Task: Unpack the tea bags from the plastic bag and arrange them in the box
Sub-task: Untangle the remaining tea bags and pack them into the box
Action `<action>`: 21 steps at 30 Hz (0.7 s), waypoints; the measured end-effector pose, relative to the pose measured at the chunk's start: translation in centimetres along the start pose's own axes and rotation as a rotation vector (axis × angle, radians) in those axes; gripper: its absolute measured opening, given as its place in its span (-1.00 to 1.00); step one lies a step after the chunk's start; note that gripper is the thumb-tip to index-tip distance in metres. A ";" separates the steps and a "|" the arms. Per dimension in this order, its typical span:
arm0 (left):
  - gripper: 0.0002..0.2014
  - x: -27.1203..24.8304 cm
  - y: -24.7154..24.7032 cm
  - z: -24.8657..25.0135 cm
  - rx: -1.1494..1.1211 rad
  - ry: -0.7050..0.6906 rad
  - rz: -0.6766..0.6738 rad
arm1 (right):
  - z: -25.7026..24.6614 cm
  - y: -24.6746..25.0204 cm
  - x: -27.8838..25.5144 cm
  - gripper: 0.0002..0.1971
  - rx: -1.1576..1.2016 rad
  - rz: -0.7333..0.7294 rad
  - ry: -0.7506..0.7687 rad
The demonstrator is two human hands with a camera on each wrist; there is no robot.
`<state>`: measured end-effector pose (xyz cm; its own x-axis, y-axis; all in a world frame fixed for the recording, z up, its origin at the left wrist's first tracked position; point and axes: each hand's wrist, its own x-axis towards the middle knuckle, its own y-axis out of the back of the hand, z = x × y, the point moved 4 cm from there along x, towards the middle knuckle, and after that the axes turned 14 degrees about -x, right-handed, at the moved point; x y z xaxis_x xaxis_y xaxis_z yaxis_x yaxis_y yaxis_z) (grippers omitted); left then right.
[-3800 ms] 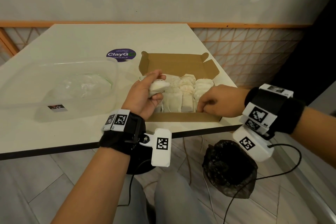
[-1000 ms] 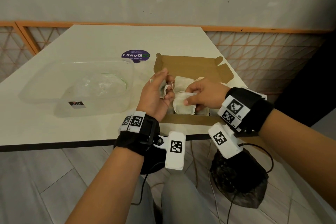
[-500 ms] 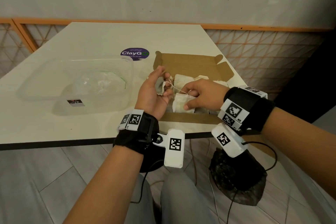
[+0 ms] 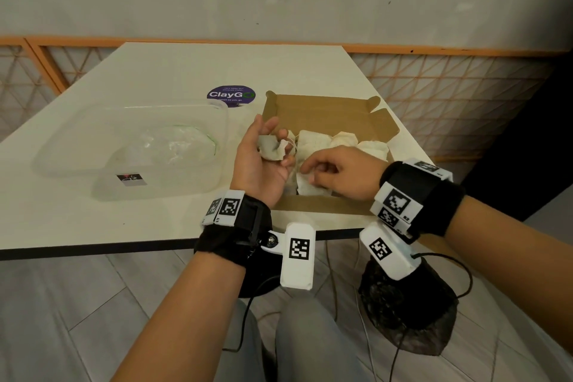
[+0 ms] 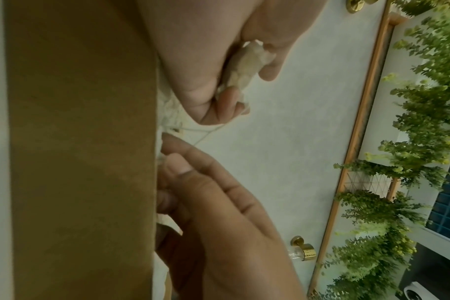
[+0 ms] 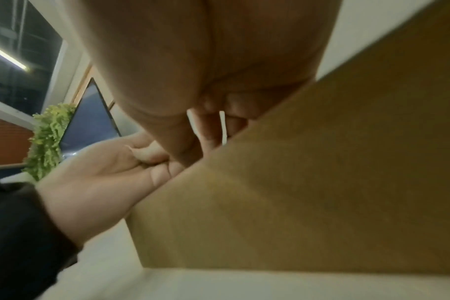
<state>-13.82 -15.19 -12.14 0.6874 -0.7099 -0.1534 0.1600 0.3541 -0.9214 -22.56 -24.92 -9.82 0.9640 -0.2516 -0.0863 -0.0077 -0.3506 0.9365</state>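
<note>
An open brown cardboard box (image 4: 328, 116) lies on the white table, with several pale tea bags (image 4: 341, 141) lined up inside. My left hand (image 4: 276, 146) hovers palm-up at the box's left edge and grips a small bunch of tea bags (image 4: 270, 149); in the left wrist view the bunch (image 5: 244, 67) sits between thumb and fingers. My right hand (image 4: 307, 171) is low over the box's front-left corner, its curled fingers pinching one tea bag (image 4: 310, 188) that stands in the box. A thin string (image 5: 206, 133) runs between the two hands. The crumpled plastic bag (image 4: 173, 146) lies in a clear tub.
The clear plastic tub (image 4: 93, 146) stands left of the box. A purple round sticker (image 4: 231, 95) is on the table behind them. The table's front edge (image 4: 124, 246) is near my wrists. A dark bag (image 4: 409, 319) and cables lie on the floor below.
My right hand has gone down with its tea bag into the front-left of the box. The left hand has stayed at the box's left edge, still holding its bunch.
</note>
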 end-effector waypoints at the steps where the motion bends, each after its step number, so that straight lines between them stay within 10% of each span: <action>1: -0.75 0.0 -0.1 0.0 0.007 0.005 0.003 | 0.2 0.4 0.1 -0.81 0.043 0.051 -0.026; 5: -0.71 0.2 -0.3 -0.3 0.012 0.044 0.011 | -1.4 2.7 -0.1 -0.86 0.175 0.298 0.030; 11: -0.65 0.1 -0.3 -0.5 0.039 0.123 -0.088 | -3.3 2.5 1.6 -0.78 -0.112 0.263 0.139; 21: -0.94 0.3 -0.5 -0.8 0.258 0.017 -0.085 | -1.3 5.4 2.9 -0.92 0.498 0.303 -0.018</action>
<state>-14.28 -16.07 -11.96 0.6524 -0.7528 -0.0873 0.3931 0.4346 -0.8103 -19.42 -26.37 -4.55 0.8947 -0.4204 0.1510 -0.4108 -0.6414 0.6480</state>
